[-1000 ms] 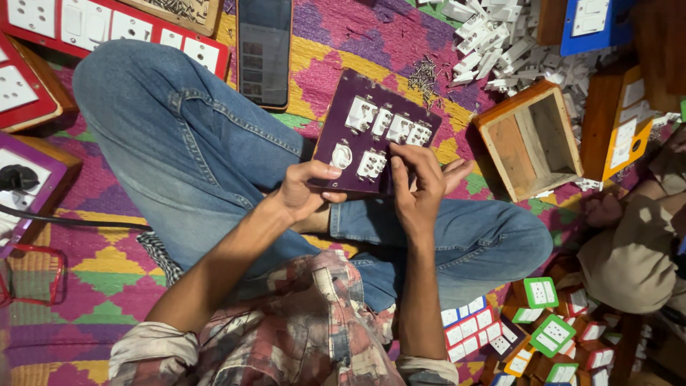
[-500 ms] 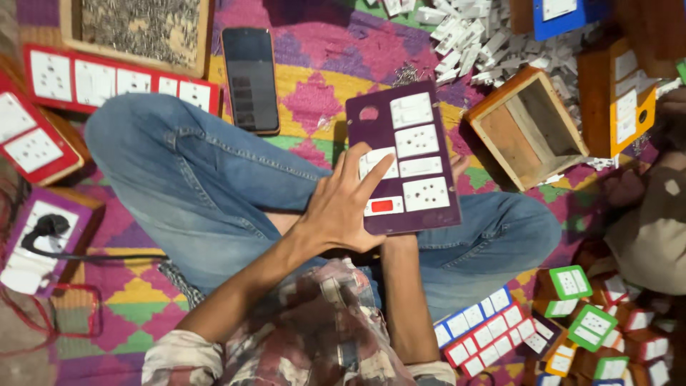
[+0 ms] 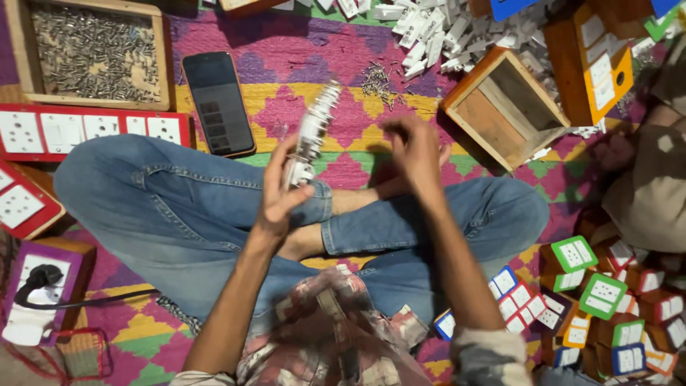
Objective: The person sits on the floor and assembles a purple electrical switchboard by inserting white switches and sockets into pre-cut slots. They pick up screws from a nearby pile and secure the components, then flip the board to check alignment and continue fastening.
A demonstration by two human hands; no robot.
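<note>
The left hand (image 3: 280,196) grips a switch panel (image 3: 309,136) edge-on, above the crossed legs, its top tilted toward one o'clock. The right hand (image 3: 413,146) hovers at three o'clock of it, fingers loosely curled, holding nothing. A phone (image 3: 218,104) lies at ten o'clock.

A woven mat (image 3: 343,107) in pink, yellow and green zigzags is covering the floor across the frame. Lying on it: a wooden tray of screws (image 3: 91,51) at upper left, a dark phone (image 3: 218,102) beside it, a red switch panel (image 3: 93,132) at left, and loose screws (image 3: 379,77) at upper centre. An empty wooden box (image 3: 504,107) is sitting at upper right beneath a heap of white switch parts (image 3: 436,32); small coloured switch boxes (image 3: 607,307) are piling at lower right.
</note>
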